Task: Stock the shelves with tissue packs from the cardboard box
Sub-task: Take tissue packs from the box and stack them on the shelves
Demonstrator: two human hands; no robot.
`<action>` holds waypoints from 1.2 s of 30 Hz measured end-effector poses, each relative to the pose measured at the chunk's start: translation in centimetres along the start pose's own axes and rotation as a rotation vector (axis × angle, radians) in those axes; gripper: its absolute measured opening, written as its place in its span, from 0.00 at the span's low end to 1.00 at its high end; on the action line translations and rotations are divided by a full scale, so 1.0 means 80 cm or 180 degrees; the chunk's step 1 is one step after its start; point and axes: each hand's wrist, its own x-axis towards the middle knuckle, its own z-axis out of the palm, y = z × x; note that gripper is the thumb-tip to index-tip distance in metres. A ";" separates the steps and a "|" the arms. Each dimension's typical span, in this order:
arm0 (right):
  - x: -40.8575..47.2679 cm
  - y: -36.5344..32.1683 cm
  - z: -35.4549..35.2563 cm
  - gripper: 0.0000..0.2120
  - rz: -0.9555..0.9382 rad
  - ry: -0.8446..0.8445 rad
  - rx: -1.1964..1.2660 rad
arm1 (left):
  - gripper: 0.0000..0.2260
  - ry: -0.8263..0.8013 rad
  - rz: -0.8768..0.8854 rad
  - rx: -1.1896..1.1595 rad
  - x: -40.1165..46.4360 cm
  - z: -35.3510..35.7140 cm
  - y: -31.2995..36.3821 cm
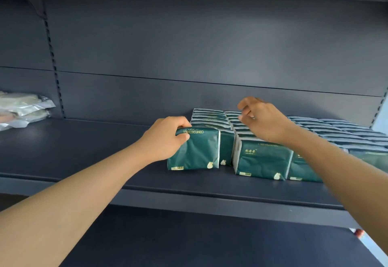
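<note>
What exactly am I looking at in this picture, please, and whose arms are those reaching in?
There is no machine here. A person wears a wide-angle camera on the head, so this single picture looks forward and down along their own bare arms. They face a dark shelf in a store rack. Rows of green tissue packs already stand on it, towards the right. The left hand grips the top corner of one more green tissue pack, which stands at the left end of those rows. The right hand is above the rows with its fingers loosely curled, holding nothing that I can see. At the far left of the rack lie some pale plastic-wrapped packages. No cardboard box is in view.
</note>
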 end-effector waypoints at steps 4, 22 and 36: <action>-0.020 0.016 -0.010 0.14 0.0133 -0.0039 0.0111 | 0.11 0.0115 0.0208 0.0156 0.023 0.038 0.013; -0.056 0.025 0.050 0.31 0.0047 -0.0335 -0.0780 | 0.32 0.0392 -0.0308 0.0080 0.003 0.100 0.011; -0.063 0.023 0.043 0.34 -0.0097 -0.0233 -0.0912 | 0.37 0.0218 -0.0476 0.0109 0.004 0.086 0.014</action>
